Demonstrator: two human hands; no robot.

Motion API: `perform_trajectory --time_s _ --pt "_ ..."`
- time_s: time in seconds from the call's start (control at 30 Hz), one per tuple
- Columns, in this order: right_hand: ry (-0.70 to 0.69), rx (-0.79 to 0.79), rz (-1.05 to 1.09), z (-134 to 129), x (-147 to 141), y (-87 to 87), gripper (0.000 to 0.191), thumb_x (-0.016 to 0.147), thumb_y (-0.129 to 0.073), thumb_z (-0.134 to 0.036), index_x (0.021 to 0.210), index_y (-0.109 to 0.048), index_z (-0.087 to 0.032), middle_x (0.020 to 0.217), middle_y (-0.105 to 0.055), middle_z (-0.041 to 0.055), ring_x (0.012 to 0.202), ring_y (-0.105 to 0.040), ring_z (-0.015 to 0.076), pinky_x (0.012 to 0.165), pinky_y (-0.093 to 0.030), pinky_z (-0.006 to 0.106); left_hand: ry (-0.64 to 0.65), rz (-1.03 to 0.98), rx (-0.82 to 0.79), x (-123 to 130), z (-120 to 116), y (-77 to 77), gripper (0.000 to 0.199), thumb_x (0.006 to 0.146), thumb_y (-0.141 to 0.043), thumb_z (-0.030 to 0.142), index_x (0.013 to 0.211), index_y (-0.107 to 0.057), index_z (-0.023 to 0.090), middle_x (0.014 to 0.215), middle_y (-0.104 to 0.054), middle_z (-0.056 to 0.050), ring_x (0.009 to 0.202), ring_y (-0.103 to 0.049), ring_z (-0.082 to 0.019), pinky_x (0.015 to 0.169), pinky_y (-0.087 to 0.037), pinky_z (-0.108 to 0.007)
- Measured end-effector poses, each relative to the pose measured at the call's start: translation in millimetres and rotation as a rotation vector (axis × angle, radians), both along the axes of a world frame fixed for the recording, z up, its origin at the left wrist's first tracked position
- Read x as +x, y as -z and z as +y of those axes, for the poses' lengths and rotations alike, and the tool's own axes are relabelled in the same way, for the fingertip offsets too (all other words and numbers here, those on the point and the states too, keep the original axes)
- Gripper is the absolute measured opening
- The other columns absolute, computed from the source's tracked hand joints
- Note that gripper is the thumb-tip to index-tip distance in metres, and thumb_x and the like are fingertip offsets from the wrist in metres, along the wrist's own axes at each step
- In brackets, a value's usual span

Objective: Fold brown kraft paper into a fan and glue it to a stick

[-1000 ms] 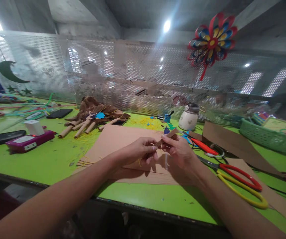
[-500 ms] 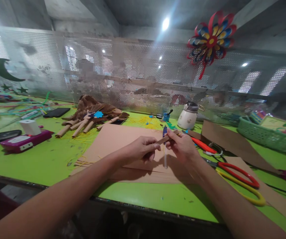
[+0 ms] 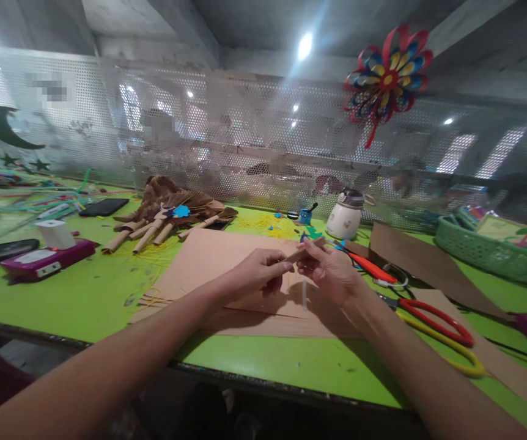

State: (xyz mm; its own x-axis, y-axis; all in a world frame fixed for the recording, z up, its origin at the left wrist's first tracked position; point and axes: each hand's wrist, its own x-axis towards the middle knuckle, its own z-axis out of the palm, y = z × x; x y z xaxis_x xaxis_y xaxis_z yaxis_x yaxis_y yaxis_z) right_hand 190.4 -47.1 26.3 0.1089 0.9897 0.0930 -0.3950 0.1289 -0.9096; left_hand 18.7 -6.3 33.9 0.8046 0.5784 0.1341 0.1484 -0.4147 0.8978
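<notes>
Above the table, both my hands pinch a narrow brown paper strip [image 3: 296, 254], which slants up to the right. My left hand [image 3: 266, 270] has thumb and fingers closed on its lower left end. Further along it, my right hand [image 3: 332, 272] grips the strip near its upper right end. Under my hands lie light brown paper sheets [image 3: 217, 244] with slit lower edges. A slim item with a clear shaft [image 3: 304, 294] and a dark blue top lies on them, partly hidden by my right hand.
Right of my arm are scissors [image 3: 442, 324] with red and yellow handles, an orange tool [image 3: 371, 267], dark brown paper [image 3: 423, 269] and a green basket [image 3: 483, 244]. A white bottle [image 3: 345, 217] stands behind. Rolled paper pieces [image 3: 153, 235] and a purple power strip [image 3: 47, 260] are left.
My right hand has slid slightly left along the strip and turned a little, covering more of the blue top. My left hand has barely moved.
</notes>
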Motion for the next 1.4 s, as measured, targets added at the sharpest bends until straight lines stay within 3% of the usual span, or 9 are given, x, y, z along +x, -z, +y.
perform_trajectory --time_s 0.23,0.57,0.73,0.83,1.03,1.23,1.4 --pt "0.049 0.096 -0.033 -1.0 -6.2 2.0 0.024 0.055 -0.079 -0.027 0.057 -0.058 -0.015 0.053 -0.052 -0.0035 0.047 -0.043 0.0062 0.044 -0.032 0.021 0.035 -0.062 0.061 4.0 1.3 0.6 0.033 0.086 -0.044 0.043 0.079 -0.055 0.013 0.069 -0.062 -0.005 0.062 -0.057 -0.011 0.059 -0.043 -0.024" --pt "0.071 0.123 -0.011 -4.4 -12.6 -3.5 0.024 0.057 -0.078 -0.022 0.053 -0.055 -0.015 0.048 -0.048 -0.0055 0.043 -0.036 0.0042 0.041 -0.025 0.021 0.099 -0.083 -0.147 -0.3 -1.0 -2.8 0.027 0.087 -0.045 0.038 0.082 -0.054 0.013 0.059 -0.061 -0.001 0.044 -0.049 -0.007 0.048 -0.036 -0.021" --pt "0.005 0.093 -0.053 -2.8 -9.4 -1.5 0.021 0.057 -0.078 -0.024 0.058 -0.059 -0.015 0.053 -0.052 -0.0041 0.046 -0.041 0.0056 0.044 -0.03 0.021 0.189 -0.104 -0.329 -3.2 -2.6 -1.8 0.031 0.085 -0.047 0.041 0.087 -0.055 0.011 0.076 -0.066 -0.009 0.06 -0.061 -0.013 0.054 -0.042 -0.023" --pt "-0.006 0.1 -0.094 -1.6 -4.4 -1.9 0.02 0.059 -0.077 -0.024 0.059 -0.06 -0.015 0.054 -0.053 -0.0039 0.047 -0.041 0.0057 0.045 -0.03 0.022 0.277 -0.076 -0.495 -3.3 -1.5 -0.9 0.035 0.085 -0.045 0.044 0.091 -0.054 0.011 0.083 -0.065 -0.011 0.064 -0.062 -0.016 0.05 -0.042 -0.024" --pt "-0.059 0.115 -0.176 0.8 -2.3 -0.7 0.021 0.061 -0.076 -0.028 0.059 -0.06 -0.015 0.053 -0.053 -0.0031 0.047 -0.042 0.0071 0.046 -0.031 0.024 0.293 -0.097 -0.473 -1.6 -4.5 2.8 0.029 0.086 -0.044 0.041 0.085 -0.053 0.013 0.062 -0.057 -0.001 0.05 -0.051 -0.009 0.052 -0.039 -0.024" --pt "-0.134 0.031 -0.229 -1.7 6.1 -4.2 0.026 0.064 -0.073 -0.037 0.067 -0.061 -0.015 0.059 -0.055 -0.0014 0.049 -0.043 0.0064 0.046 -0.03 0.023 0.206 -0.07 -0.394 -4.3 -3.4 2.3 0.028 0.087 -0.043 0.038 0.077 -0.053 0.013 0.063 -0.053 0.0 0.052 -0.043 -0.007 0.051 -0.032 -0.022" --pt "-0.185 -0.028 -0.522 -6.9 31.1 -12.6 0.025 0.064 -0.073 -0.034 0.071 -0.065 -0.011 0.05 -0.045 -0.0042 0.042 -0.03 0.0035 0.04 -0.017 0.022 0.133 -0.086 -0.43 -6.7 1.9 3.0 0.021 0.086 -0.046 0.035 0.085 -0.052 0.014 0.054 -0.033 0.006 0.046 -0.026 -0.006 0.045 -0.019 -0.022"
